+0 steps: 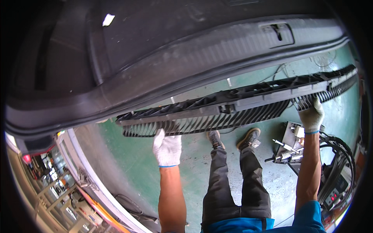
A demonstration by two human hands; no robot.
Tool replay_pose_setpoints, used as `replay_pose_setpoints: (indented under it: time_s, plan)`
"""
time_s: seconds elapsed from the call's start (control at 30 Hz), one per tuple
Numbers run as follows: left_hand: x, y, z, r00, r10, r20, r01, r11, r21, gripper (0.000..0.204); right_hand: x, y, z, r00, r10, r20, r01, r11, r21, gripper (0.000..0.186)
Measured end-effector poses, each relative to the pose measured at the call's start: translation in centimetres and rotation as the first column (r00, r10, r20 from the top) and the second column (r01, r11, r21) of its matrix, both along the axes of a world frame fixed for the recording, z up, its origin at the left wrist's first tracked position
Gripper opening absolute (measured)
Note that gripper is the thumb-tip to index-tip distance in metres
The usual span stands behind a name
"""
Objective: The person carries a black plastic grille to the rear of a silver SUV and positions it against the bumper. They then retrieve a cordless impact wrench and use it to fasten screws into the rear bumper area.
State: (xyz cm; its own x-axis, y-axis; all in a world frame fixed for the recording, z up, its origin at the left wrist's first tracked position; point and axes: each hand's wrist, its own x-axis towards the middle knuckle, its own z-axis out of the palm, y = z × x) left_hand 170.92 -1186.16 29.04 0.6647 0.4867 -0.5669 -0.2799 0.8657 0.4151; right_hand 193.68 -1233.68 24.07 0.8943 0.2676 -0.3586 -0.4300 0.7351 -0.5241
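Across the view stretches a long black slatted plastic part (202, 108), like a vehicle's grille or bumper support, held up off the floor. My left hand (167, 149), in a white knitted glove, grips its lower slatted edge near the left end, thumb in front and the other fingers partly hidden behind the slats. Toward the right end my right hand (312, 116), gloved the same way, is closed on the slats from below. The part tilts up toward the right. Just beyond it lies the dark trunk sill (186, 64) of a vehicle, with a latch recess (278, 34).
At right a small tool stand (289, 141) carries metal tools, beside a machine with black hoses (342, 147) and a red-lit panel (333, 197). Shelving with parts (58, 186) fills the lower left. My shoes (248, 138) stand on the green floor (136, 174). A white scrap (108, 19) lies inside the trunk.
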Motion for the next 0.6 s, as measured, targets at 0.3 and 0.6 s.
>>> replay_pose_setpoints:
  time_s: [0.3, 0.6]
  plan:
    - [0.2, -0.4, 0.4, 0.992, -0.076, 0.102, 0.074, 0.997, 0.019, 0.035, 2.4, 2.2, 0.9, 0.997, 0.033, 0.075, -0.038, 0.997, 0.061, 0.033]
    - [-0.1, -0.4, -0.1, 0.992, -0.096, 0.082, 0.092, 0.994, 0.052, 0.037, 3.5, 3.6, 3.3, 1.0, -0.023, 0.018, 0.023, 1.0, 0.011, 0.045]
